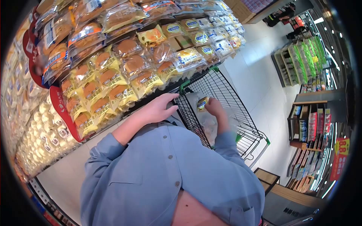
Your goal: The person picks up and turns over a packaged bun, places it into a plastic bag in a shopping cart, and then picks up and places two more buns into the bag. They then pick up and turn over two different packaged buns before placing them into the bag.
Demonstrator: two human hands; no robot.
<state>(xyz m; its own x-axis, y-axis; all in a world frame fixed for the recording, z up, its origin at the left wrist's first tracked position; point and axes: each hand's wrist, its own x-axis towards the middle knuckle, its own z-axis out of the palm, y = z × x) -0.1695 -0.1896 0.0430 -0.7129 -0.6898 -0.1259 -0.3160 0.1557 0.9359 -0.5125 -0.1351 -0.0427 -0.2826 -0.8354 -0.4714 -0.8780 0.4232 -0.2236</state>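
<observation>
A light pinch suits the packet [202,104], which the right hand [215,107] grips over the clear bag [207,122] in the cart [191,113], while the left hand [164,107] (loosely spread, apparently empty) is near its edge.

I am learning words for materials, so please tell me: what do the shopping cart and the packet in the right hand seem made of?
Shopping cart: probably coated metal, since thin, dark bars form its open mesh; the green corner part may be plastic.

Packet in the right hand: likely printed plastic film, judging by its coloured label, though too small to be sure.
</observation>
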